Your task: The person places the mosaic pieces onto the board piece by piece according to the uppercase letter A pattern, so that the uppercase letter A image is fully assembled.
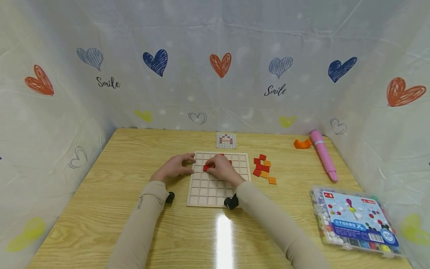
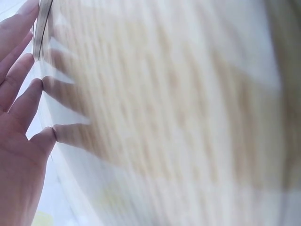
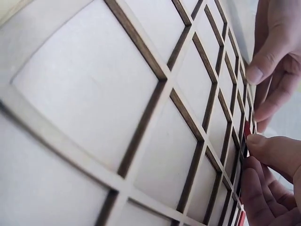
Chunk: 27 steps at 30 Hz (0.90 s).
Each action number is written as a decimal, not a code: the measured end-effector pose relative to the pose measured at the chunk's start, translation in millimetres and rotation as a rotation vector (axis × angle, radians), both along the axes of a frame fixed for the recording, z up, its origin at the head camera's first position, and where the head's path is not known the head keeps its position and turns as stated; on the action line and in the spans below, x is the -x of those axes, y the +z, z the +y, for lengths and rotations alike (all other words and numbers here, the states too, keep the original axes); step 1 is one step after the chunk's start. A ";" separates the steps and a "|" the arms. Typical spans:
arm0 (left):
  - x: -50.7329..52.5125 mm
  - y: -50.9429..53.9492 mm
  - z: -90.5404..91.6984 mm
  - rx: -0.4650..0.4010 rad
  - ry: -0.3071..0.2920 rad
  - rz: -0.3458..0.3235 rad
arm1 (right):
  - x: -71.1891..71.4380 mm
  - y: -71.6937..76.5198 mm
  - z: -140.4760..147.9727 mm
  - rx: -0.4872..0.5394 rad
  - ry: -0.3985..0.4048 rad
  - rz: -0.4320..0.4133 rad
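A light wooden grid board [image 1: 203, 204] lies on the table, divided into square cells. My right hand [image 1: 224, 170] is over its upper part and pinches a red square tile [image 1: 205, 169] at a cell in the upper left. Two more red patches show on the board behind that hand, partly hidden. My left hand [image 1: 174, 167] is at the board's left edge with fingers spread and loosely bent, holding nothing. In the right wrist view, the thumb and fingers meet at the red tile's edge. Right of the board lie several loose red tiles [image 1: 262, 168] and orange tiles [image 1: 272, 181].
A small card [image 1: 226, 141] with a coloured grid pattern lies behind the board. At the right are an orange notched piece [image 1: 302, 144], a pink pen-shaped object [image 1: 324, 156] and a clear box [image 1: 357, 220] of coloured beads. A printed curtain [image 1: 188, 93] surrounds the wooden table [image 1: 100, 209].
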State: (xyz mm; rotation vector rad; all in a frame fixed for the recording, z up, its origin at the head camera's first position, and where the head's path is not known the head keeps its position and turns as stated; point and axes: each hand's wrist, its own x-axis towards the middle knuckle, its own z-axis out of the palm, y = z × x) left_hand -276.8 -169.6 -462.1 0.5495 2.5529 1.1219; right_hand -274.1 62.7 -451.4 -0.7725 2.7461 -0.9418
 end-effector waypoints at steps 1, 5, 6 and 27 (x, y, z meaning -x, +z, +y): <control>-0.1 0.3 0.7 0.001 0.000 0.001 | -0.1 -0.5 -0.6 -0.005 -0.003 0.000; -0.7 1.5 2.7 0.009 0.002 -0.001 | -0.4 -3.1 -2.1 -0.021 -0.006 0.018; -0.8 1.8 2.9 0.011 0.003 -0.001 | -0.4 -3.5 -2.6 -0.023 -0.003 0.023; 0.6 -0.2 0.3 0.000 0.008 0.000 | -0.6 -7.2 -6.3 -0.051 0.001 0.051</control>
